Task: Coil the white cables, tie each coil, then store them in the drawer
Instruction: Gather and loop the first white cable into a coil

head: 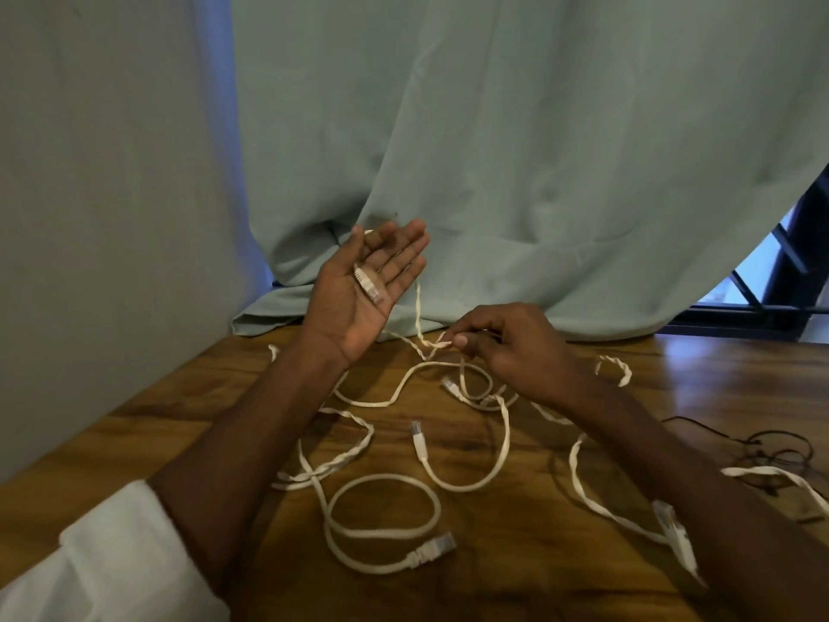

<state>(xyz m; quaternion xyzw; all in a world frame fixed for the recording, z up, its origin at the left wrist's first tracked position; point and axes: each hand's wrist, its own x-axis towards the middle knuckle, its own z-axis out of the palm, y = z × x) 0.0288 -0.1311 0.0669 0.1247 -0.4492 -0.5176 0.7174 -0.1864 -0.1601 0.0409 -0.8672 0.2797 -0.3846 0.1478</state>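
Down at seven o'clock, a rolled white sleeve (112, 558) sits nearest the camera, with the bare forearm running up from it. The wooden table (134, 442) fills the lower half, brown, streaky grain, a glossy sheen off at three o'clock. Sprawled across it, the white cables (381, 500): flat, loose, uncoiled, looping over one another from centre out to four o'clock, with one plug (433, 549) lying near six o'clock, another plug end (418, 435) at dead centre, and a third by the right forearm at four o'clock. A thin black wire (780, 446) tangles at the three o'clock edge, well apart from the main heap. Moving up, the right hand (507, 347) hovers above the table, thumb and forefinger pinching a twisted stretch of white cable, the other fingers curled in. Just left and higher, the left hand (363, 289) is lifted palm up, fingers spread and nearly straight, a cable connector (370, 285) resting in the palm while its cord drops off the far side of the hand toward the pinch. Behind it all, a pale green curtain (516, 150) drapes down onto the table's far edge; a plain grey wall (103, 172) stands at nine o'clock, and a dark window frame (789, 280) shows daylight at two o'clock.
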